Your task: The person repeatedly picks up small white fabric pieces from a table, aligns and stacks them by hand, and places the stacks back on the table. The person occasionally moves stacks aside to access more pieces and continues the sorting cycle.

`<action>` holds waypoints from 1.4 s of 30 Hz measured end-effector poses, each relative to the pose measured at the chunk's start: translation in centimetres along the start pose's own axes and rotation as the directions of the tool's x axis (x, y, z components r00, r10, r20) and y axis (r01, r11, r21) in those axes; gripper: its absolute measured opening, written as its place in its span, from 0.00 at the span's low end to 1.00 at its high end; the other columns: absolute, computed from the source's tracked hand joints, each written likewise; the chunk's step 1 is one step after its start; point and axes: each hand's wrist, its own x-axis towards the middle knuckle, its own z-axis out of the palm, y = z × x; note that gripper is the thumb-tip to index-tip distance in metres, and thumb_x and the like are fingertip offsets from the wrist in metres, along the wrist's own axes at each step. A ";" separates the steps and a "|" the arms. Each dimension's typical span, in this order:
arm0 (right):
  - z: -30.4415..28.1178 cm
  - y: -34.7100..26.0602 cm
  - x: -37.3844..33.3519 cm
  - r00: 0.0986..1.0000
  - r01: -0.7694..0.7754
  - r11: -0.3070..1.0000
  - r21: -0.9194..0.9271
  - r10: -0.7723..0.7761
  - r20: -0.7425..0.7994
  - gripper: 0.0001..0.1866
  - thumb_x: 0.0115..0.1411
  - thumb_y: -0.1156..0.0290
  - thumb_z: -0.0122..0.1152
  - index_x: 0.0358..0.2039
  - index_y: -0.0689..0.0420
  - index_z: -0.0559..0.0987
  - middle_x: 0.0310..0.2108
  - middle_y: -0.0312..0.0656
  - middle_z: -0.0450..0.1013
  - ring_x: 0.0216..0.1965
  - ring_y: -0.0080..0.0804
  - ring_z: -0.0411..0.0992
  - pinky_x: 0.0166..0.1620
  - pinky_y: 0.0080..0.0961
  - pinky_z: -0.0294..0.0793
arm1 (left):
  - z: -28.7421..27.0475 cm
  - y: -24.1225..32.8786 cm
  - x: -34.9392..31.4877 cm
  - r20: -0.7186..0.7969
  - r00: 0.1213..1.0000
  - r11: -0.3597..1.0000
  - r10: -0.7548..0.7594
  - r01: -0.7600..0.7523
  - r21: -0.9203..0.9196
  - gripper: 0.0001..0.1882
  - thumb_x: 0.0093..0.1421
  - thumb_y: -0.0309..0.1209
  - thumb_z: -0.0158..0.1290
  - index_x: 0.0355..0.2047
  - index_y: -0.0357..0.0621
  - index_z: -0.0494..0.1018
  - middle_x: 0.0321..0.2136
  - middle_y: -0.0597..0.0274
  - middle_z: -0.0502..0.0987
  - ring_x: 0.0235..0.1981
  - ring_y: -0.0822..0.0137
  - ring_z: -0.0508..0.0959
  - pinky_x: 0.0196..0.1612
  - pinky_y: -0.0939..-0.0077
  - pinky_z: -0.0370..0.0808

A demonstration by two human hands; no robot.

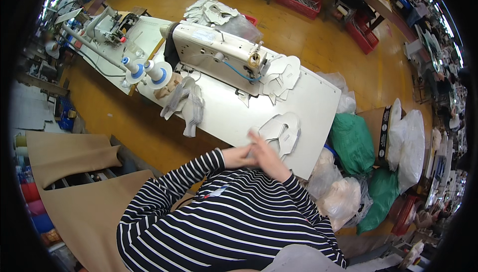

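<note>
My hands meet at the front edge of a white sewing table (219,105). My right hand (269,158) is slightly blurred, its fingers stretched forward across the other hand, with nothing visible in them. My left hand (236,157) reaches in from the side, its fingertips hidden behind the right hand. Just beyond them lies a pile of white cut pieces (290,145), curved like shoe uppers. More such pieces (288,73) rest by the head of the white sewing machine (211,55). A bundle of grey-white pieces (191,105) hangs over the table's near edge at left.
Two thread cones (158,75) stand left of the machine, with a second machine (102,28) beyond. Green bags (352,140) and clear plastic bags (343,197) crowd the right side. Brown sheet material (99,212) lies at lower left. Red crates (298,0) sit on the floor behind.
</note>
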 end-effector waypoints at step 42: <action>-3.9 5.2 23.0 0.920 0.227 0.899 0.374 -0.073 -0.384 0.06 0.58 0.75 0.60 0.27 0.63 0.77 0.30 0.41 0.78 0.33 0.24 0.74 0.42 0.19 0.72 | 1.3 -4.8 -8.5 -0.448 0.879 0.394 -0.165 -0.358 -0.846 0.37 0.61 0.35 0.55 0.66 0.42 0.50 0.58 0.56 0.64 0.58 0.64 0.67 0.57 0.69 0.69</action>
